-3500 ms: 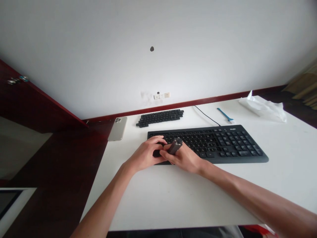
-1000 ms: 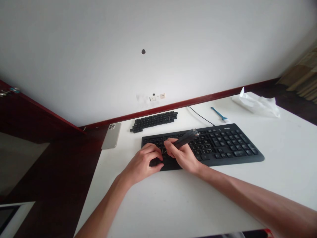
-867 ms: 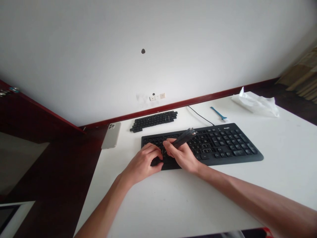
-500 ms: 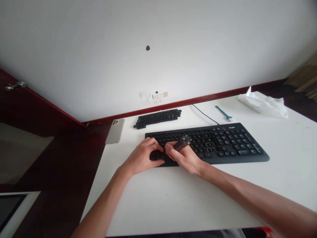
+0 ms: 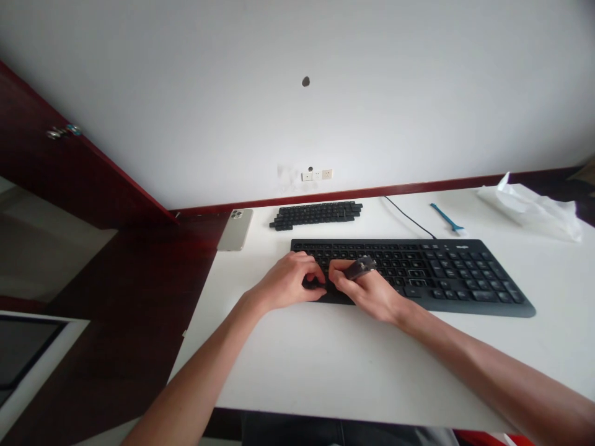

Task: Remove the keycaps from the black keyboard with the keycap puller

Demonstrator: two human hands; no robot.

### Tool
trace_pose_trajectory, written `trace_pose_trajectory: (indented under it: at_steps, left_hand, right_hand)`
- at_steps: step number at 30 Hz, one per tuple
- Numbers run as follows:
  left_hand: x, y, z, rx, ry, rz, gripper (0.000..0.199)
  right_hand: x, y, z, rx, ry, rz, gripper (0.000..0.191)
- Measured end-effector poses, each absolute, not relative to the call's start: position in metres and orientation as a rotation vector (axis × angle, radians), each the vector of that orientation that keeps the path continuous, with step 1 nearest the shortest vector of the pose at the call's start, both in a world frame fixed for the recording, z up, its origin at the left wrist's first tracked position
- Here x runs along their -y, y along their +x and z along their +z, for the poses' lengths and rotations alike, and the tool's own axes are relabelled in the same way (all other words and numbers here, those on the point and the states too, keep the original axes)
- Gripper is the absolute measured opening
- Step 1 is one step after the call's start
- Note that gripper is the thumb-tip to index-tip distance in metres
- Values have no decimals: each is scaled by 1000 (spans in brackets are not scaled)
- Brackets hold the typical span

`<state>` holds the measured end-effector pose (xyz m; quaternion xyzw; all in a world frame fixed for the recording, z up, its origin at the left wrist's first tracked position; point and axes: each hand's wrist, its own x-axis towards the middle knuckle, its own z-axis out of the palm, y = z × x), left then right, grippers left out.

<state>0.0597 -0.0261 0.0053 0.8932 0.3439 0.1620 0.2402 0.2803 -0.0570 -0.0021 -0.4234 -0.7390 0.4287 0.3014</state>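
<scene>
Since 3.5 s ago, right hand has come slightly apart from left hand, and the dark cylindrical-handled tool leans further right. Right fingers closed around that tool; its working tip is hidden. Left fingers curled over the left end of the black full-size keyboard, thumb and index parted with dark keys visible between; can't tell if they're pinching anything. Keyboard lies flat on the white tabletop, black cable off its far edge. Beyond it: block of loose black keycaps, silver phone left of them, blue-handled brush right of the cable, crumpled white plastic bag far right.
</scene>
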Motion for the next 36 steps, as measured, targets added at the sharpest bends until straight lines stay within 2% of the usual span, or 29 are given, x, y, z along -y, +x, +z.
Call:
trace_pose_trajectory:
  at_steps: [13,20,24,29,36]
  left_hand:
    - [30,63,10,-971,2403,433,18]
    - [32,73,-1,-1004,2541,432,27]
    - [35,78,0,-1040,2570,370,22]
    - [37,83,4,-1071,2578,317,18]
    - [36,82,6,-1033,2587,314,20]
  right_hand:
    - [50,278,-1,1913,-953,1382,44]
    - [52,272,-1,1992,-920,1265,43]
    - [54,269,-6,2009,-1016,1121,38]
    - [53,270,-10,1974,-1048,1132,34]
    - [53,271,-5,1956,-991,1169,39]
